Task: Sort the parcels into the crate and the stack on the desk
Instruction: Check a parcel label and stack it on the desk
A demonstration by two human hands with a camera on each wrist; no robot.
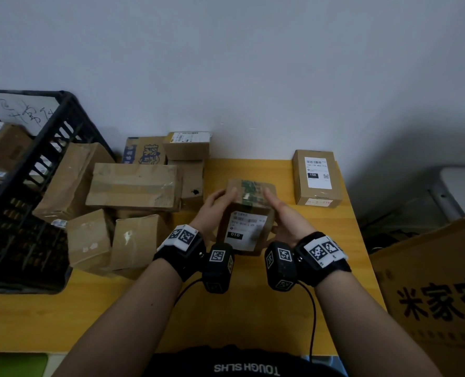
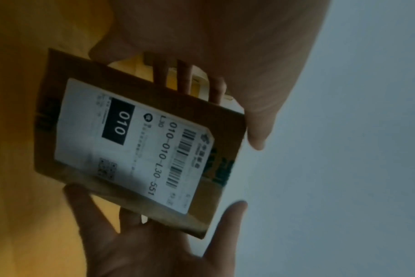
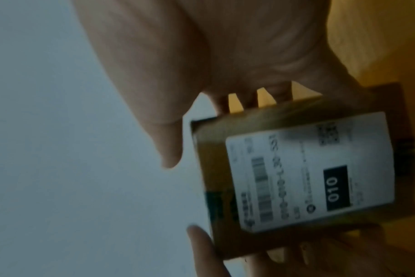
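A small brown parcel [image 1: 246,227] with a white label reading 010 is held tilted above the yellow desk [image 1: 117,317], its label facing me. My left hand [image 1: 216,204] grips its left side, thumb on the top face, fingers behind. My right hand [image 1: 281,213] grips the right side the same way. The left wrist view shows the parcel [image 2: 135,150] between my left hand [image 2: 225,56] and right hand [image 2: 142,249]. The right wrist view shows the parcel [image 3: 308,178] under my right hand [image 3: 201,56]. A black crate [image 1: 43,148] stands at the left.
A loose pile of cardboard parcels [image 1: 133,186] lies between the crate and my hands. One labelled parcel [image 1: 317,178] marked 15H sits alone at the desk's back right. A large printed carton [image 1: 443,295] stands off the right edge. The wall is close behind.
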